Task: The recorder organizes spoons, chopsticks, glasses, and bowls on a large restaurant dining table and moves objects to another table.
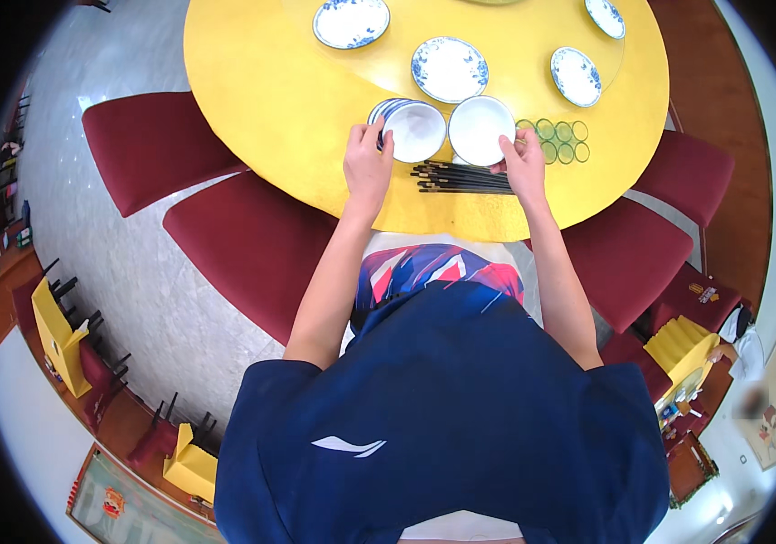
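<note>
My left hand [371, 161] is closed around the left side of a stack of white bowls with blue bands [417, 134], its thumb at the rim. In my right hand [523, 163] is a white bowl [481, 130], pinched at its right edge with the thumb on the rim. The bowl's inside faces me, and its rim is close beside the stack. Below the bowls lies a bundle of dark chopsticks [462, 179] on the yellow round table [270, 100]. Several green-rimmed glasses [565, 141] stand in rows just right of my right hand.
Blue-patterned white plates sit farther back: one in the middle [450, 70], one at left [351, 22], one at right [576, 77] and another at far right [606, 16]. Dark red chairs surround the table, including a near left one [247, 245] and a near right one [619, 258].
</note>
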Demonstrator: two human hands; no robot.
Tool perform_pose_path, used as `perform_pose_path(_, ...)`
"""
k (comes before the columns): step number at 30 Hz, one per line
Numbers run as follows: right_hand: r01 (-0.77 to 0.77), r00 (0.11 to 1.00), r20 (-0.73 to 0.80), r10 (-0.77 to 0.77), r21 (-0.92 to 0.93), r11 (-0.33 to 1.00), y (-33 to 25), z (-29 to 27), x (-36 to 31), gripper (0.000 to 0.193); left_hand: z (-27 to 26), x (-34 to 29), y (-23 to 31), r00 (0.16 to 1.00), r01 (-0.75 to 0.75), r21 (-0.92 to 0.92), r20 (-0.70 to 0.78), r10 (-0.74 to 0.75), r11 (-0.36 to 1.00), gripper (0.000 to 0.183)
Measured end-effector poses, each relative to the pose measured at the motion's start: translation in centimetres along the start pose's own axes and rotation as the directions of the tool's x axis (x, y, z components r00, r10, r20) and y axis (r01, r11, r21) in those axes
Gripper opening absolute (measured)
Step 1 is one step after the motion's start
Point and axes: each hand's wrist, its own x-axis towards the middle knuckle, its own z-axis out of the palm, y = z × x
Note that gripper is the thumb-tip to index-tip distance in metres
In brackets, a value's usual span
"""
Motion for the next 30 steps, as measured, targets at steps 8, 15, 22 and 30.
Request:
perform_pose_path(8,-0.010,1.000,-0.007,0.011,0.024,1.000,0.3,0.9,-0.6,0.017,0.0,1.2,1.6,0.992,-0.107,0.073,-0.051,0.111,0.992,0.020)
perform_pose_path(15,-0.027,1.000,0.009,0.027,0.018,0.999,1.1,0.8,-0.3,0.017,0.6,1.6,0.9,0.996,0.017,0.196,0.088,-0.035,0.980,0.039)
perform_pose_path(22,-0.052,0.998,0.025,0.052,0.010,0.999,1.3,0.9,-0.3,0.018,1.0,1.1,0.5,0.997,-0.070,0.240,-0.023,0.077,0.968,0.031)
perform_pose_path(30,-0.096,0.995,0.018,0.095,0.039,0.995,2.0,1.6,0.1,0.019,2.3,1.3,-0.2,0.998,0.042,-0.038,-0.054,-0.044,0.998,0.025)
